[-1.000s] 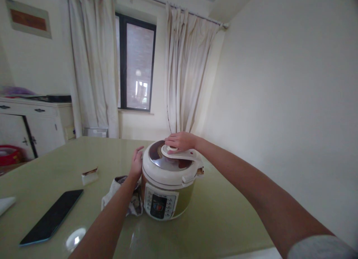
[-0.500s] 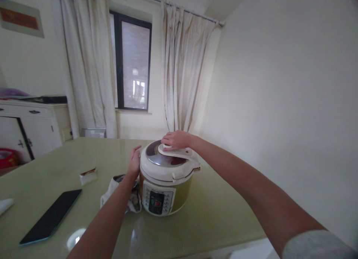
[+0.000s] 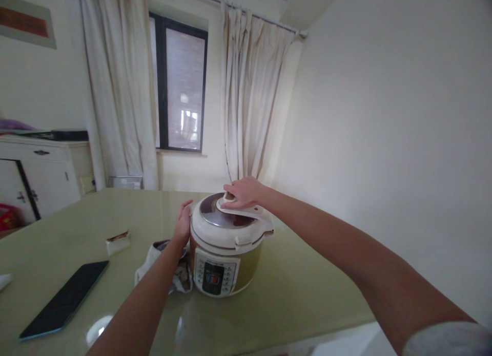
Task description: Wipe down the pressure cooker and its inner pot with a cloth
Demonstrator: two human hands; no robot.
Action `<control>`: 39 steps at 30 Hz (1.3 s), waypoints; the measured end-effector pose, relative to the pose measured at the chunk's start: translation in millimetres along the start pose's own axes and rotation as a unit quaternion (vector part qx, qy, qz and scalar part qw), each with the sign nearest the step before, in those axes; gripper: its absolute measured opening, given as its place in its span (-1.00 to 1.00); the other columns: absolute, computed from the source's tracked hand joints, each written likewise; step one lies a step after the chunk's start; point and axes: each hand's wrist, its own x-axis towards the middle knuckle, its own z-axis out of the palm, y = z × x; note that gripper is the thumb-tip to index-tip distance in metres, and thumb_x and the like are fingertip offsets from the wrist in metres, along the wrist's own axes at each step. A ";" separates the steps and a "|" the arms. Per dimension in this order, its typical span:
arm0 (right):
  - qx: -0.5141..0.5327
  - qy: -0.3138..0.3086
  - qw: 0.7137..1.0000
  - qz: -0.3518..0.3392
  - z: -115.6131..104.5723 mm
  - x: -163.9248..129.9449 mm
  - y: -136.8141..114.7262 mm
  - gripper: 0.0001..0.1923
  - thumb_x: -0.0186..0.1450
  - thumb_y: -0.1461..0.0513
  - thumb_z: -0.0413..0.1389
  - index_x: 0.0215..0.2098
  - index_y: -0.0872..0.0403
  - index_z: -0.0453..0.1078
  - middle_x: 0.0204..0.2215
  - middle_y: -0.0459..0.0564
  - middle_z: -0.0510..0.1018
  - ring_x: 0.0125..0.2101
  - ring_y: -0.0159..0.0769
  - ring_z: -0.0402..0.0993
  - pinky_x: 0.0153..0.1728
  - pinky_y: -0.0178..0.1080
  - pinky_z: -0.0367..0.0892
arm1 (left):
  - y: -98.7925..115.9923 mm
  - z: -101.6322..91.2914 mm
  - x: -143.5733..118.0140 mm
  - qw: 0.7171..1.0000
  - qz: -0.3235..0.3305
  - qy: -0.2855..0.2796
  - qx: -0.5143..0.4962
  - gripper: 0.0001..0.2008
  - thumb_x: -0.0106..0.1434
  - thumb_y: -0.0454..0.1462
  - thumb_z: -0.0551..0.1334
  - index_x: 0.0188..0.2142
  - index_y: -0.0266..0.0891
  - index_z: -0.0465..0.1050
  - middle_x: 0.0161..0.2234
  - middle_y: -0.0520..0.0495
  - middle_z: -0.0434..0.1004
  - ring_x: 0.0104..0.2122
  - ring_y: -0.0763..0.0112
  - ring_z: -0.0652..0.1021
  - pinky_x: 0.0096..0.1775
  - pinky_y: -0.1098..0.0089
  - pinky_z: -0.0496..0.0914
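Note:
On the table stands a white and brownish electric pressure cooker [image 3: 249,269], its control panel towards me. Its lid [image 3: 219,233] sits on top, with a shiny dark centre and a pale handle arm [image 3: 249,211]. My right hand [image 3: 246,192] is closed around the knob at the top of the lid. Against the cooker's left side, just below the lid's rim, my left hand [image 3: 183,225] holds the body, some fingers pointing up and others partly hidden. Beside the cooker lies a crumpled patterned cloth item [image 3: 183,276], partly covered by my left forearm.
A dark tablet-like slab [image 3: 65,299] and a small white packet [image 3: 118,243] lie on the glossy green table [image 3: 307,294]. A white cabinet [image 3: 54,166] stands at the back left. Behind the table are curtains [image 3: 249,89] and a window [image 3: 184,84]; a wall [image 3: 384,115] rises on the right.
My right hand has shifted its grip slightly on the lid knob, now exposing a brownish part of it. The left hand stays at the cooker's side. The whole view has shifted a little.

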 end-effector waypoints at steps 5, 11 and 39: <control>0.080 -0.049 0.990 0.107 -7.2 4.4 -12.9 -0.09 0.36 -0.43 -0.19 0.11 0.08 0.49 -0.01 0.37 0.65 0.02 0.25 0.59 -0.12 0.07 0.46 | -6.4 -3.0 5.5 1.000 -0.002 0.002 0.010 -0.50 0.11 0.02 0.26 -0.03 -0.18 0.48 -0.39 0.05 0.47 -0.34 0.29 0.49 -0.20 0.29 0.40; 0.131 -0.063 0.976 0.163 -3.0 9.9 -22.0 -0.07 0.30 -0.43 -0.07 0.20 0.11 0.45 0.09 0.39 0.60 0.10 0.29 0.55 0.00 0.19 0.46 | -8.6 -4.5 6.2 1.000 0.004 0.003 0.002 -0.52 0.13 0.02 0.30 -0.05 -0.18 0.49 -0.41 0.09 0.44 -0.36 0.30 0.50 -0.16 0.26 0.44; 0.069 0.018 0.994 -0.082 -5.7 -4.6 22.4 -0.46 0.45 -0.02 0.04 0.33 -0.04 0.32 -0.06 0.12 0.65 -0.14 -0.06 0.58 -0.19 -0.17 0.33 | 1.6 0.6 -0.1 1.000 0.016 0.025 -0.011 -0.66 0.12 -0.07 0.28 -0.17 -0.19 0.53 -0.26 -0.08 0.59 -0.10 0.10 0.57 -0.01 0.17 0.46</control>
